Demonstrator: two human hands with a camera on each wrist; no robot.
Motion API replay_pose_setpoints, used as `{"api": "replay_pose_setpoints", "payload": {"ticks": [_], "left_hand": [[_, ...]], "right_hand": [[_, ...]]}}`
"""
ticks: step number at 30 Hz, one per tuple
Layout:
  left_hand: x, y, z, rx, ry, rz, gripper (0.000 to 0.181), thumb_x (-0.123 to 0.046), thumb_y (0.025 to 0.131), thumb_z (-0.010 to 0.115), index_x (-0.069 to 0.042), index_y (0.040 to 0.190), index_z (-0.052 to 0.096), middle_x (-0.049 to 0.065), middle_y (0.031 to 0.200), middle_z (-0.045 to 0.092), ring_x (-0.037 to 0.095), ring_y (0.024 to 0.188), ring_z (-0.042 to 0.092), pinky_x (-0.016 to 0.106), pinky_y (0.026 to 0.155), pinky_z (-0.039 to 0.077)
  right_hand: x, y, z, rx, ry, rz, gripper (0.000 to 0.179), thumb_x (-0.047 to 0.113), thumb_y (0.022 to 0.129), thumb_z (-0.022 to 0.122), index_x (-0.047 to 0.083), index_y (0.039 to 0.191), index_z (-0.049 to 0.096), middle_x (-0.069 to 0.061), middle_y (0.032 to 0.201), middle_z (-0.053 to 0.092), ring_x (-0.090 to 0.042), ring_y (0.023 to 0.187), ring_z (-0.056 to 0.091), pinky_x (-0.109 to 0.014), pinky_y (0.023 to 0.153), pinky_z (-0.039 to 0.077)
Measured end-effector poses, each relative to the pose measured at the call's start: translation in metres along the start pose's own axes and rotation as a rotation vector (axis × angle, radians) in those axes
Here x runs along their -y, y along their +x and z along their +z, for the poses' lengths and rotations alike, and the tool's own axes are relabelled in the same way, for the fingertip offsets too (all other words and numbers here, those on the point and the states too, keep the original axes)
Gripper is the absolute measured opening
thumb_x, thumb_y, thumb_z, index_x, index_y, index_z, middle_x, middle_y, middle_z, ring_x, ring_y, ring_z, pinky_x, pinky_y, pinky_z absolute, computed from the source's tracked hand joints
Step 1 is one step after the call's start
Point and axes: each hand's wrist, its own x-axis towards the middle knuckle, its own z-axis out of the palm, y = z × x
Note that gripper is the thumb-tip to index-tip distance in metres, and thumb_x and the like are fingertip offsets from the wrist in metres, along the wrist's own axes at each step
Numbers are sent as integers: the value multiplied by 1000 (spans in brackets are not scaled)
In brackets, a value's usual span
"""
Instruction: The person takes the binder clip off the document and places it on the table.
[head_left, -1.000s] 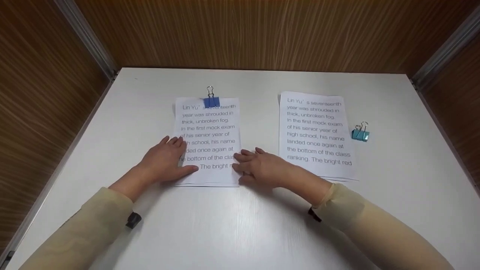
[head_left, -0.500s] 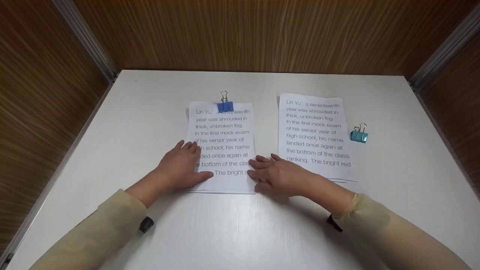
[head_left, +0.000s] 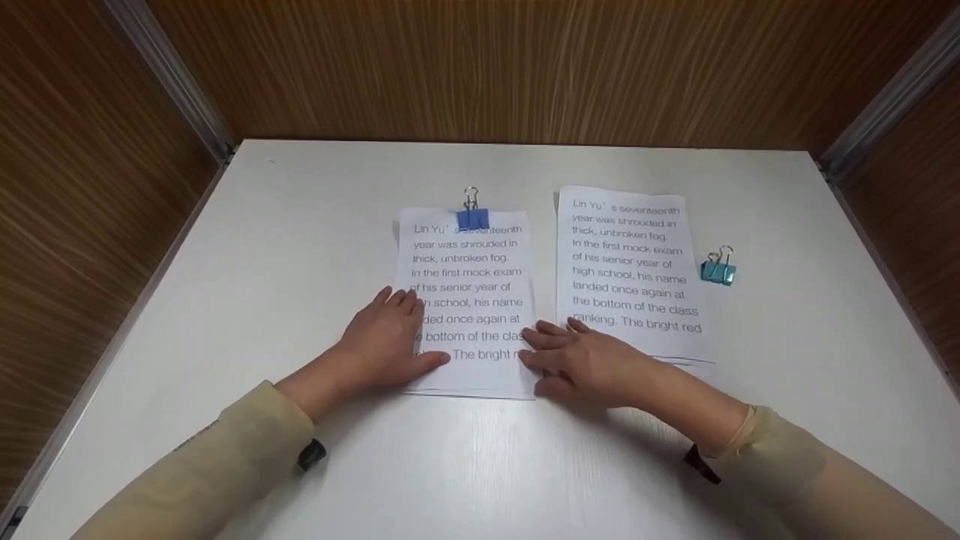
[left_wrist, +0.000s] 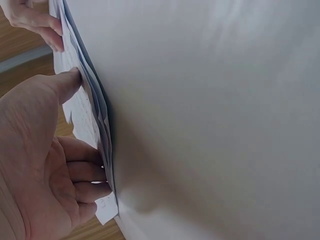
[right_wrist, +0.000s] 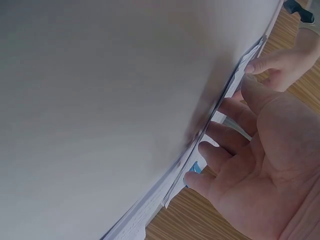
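A stack of printed sheets [head_left: 472, 300] lies in the middle of the head view, with a blue binder clip [head_left: 473, 219] gripping its top edge. My left hand [head_left: 382, 337] rests along its left edge, thumb on the lower part of the page. In the left wrist view several layered sheets [left_wrist: 90, 75] show at that edge, fingertips right against them. On the other side, my right hand [head_left: 589, 364] touches the right edge with extended fingers. Its index finger overlaps the lower left corner of a second printed stack [head_left: 630, 255], which has no clip on it.
A teal binder clip [head_left: 718, 272] stands on the white table [head_left: 315, 202] to the right of the second stack. Brown wood-grain panels [head_left: 525, 67] close off the back and both sides. A narrow gap separates the two stacks.
Both hands and the stack with the blue clip have slid right and slightly toward me, nearer the second stack. The second stack and teal clip have stayed almost where they were.
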Motion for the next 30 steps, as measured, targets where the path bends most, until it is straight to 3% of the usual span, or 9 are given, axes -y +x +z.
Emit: {"api": "replay_pose_setpoints", "payload": {"ticks": [19,23,26,30], "left_hand": [[-15,3,2,-20,7,38,99,-68,97,60,16,150,48,31,155,49,42,150,41,53,128,20],[-11,9,-5,-45,-5,16,90,-67,97,61,10,144,58,24,143,63,38,140,54,56,127,21],[-5,17,-13,-101,-64,-23,82,-65,98,62,4,142,62,19,132,71,36,131,62,58,127,21],[9,36,-28,-167,-177,-106,82,-64,100,61,-1,151,56,19,137,69,37,134,60,56,126,25]], "right_hand": [[-2,-19,3,-19,5,22,54,33,104,69,9,151,59,-13,163,45,-37,152,40,-64,123,26],[-2,-18,3,-12,-1,26,54,34,104,69,10,152,59,-11,164,45,-36,153,39,-62,124,25],[-2,-17,3,-7,-6,28,54,34,104,69,11,152,58,-10,164,45,-35,153,38,-62,124,25],[-2,-17,3,-1,-9,37,55,34,104,68,12,153,58,-10,164,44,-35,154,38,-62,124,24]]}}
